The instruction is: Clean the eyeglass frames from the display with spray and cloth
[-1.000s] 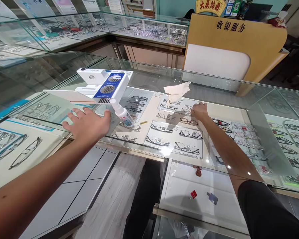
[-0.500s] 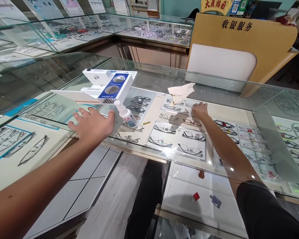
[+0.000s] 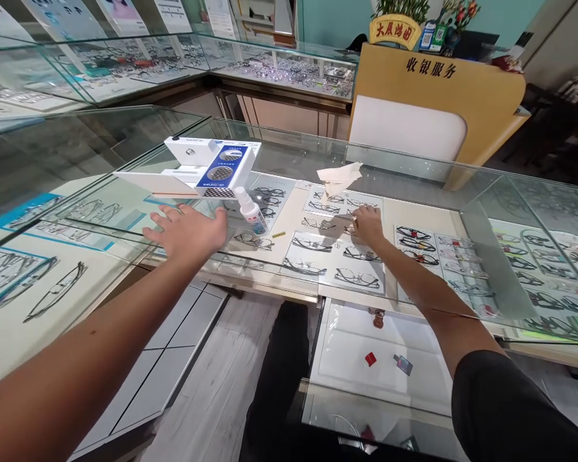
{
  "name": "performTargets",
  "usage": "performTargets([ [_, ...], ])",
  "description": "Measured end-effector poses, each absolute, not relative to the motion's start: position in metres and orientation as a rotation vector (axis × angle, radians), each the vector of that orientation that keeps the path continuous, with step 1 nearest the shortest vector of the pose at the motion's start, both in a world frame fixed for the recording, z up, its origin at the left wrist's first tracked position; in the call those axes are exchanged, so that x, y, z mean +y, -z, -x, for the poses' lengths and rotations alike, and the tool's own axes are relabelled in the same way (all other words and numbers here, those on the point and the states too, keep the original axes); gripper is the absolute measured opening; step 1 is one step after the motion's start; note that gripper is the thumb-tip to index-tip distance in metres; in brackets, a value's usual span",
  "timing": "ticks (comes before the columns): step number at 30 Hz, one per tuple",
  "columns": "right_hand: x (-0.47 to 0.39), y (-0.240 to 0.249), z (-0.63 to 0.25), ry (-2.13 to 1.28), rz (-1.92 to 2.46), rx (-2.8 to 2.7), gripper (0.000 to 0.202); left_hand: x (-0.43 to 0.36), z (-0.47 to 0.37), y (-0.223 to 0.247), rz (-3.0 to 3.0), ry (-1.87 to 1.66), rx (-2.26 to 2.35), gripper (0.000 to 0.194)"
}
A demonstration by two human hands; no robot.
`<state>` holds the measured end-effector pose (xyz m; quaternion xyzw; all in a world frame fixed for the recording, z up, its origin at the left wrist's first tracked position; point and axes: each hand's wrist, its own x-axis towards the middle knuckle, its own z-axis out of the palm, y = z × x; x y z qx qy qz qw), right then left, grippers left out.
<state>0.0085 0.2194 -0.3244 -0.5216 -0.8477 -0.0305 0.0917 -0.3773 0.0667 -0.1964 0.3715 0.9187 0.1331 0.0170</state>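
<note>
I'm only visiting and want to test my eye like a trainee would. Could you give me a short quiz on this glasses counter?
1. True or false: the left hand is gripping the white bottle.

2. What lies on the glass countertop just beyond the right hand?
(a) a red flower
(b) a pale cloth
(c) a pair of scissors

3. Fill in the colour: the white box has a mainly ____ panel with printed circles.

Key:
1. False; the left hand is spread open, and the bottle is apart from it.
2. b
3. blue
</note>
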Motion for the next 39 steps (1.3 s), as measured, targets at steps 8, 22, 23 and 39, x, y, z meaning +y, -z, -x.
performTargets([
  [8, 0.078, 0.306, 0.006, -0.138, 1.385, -2.782, 0.031, 0.064, 0.375, 0.195, -1.169, -0.602, 2.796, 0.095],
  [22, -0.168, 0.198, -0.151, -0.336, 1.663, -2.425, 0.023, 0.019, 0.360, 0.216, -1.548, -1.028, 2.617, 0.061],
  [23, -0.181, 0.199, -0.163, -0.326, 1.652, -2.379, 0.029, 0.007, 0.358, 0.220, -1.628, -1.040, 2.576, 0.062],
  [39, -0.150, 0.223, -0.181, 0.400, 1.409, -2.458, 0.085, -0.244, 0.157, 0.376, -1.795, -0.185, 1.588, 0.021],
])
